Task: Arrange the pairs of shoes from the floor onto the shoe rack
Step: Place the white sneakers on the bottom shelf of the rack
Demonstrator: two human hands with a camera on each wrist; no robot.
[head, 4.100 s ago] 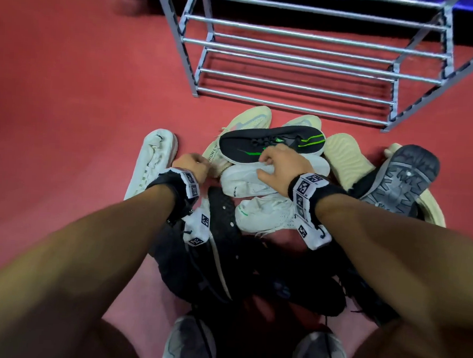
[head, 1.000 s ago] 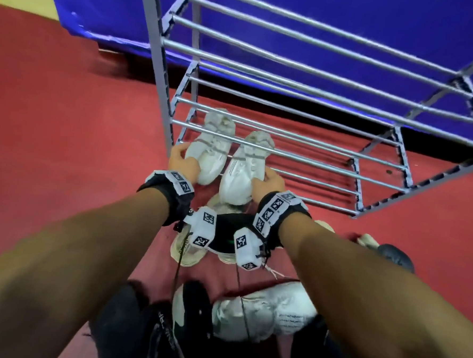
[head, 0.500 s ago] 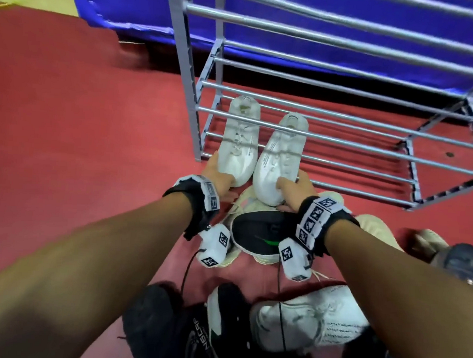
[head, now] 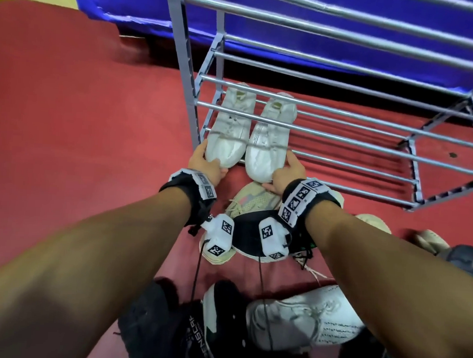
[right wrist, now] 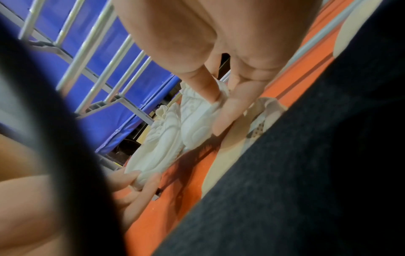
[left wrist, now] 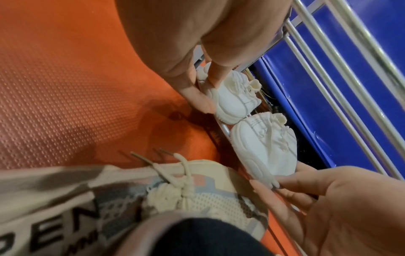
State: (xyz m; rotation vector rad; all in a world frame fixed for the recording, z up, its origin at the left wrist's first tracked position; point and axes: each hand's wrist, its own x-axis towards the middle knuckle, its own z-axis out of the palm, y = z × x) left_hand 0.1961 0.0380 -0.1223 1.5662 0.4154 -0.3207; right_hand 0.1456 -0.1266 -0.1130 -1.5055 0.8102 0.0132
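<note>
A pair of white shoes lies side by side at the left end of the grey metal shoe rack's lowest tier, heels toward the back. My left hand grips the toe of the left white shoe; thumb and fingers pinch that shoe in the left wrist view. My right hand holds the toe of the right white shoe, and its fingers curl round the shoe in the right wrist view. Both toes stick out past the front bar.
On the red floor below my wrists lie a beige shoe, a black shoe with green marks, a white sneaker and black shoes. Another beige shoe lies to the right. A blue mat stands behind the rack.
Both hands lifted the white pair from the floor pile and brought it to the rack. Over the last second the shoes slid deeper onto the lowest tier and straightened.
</note>
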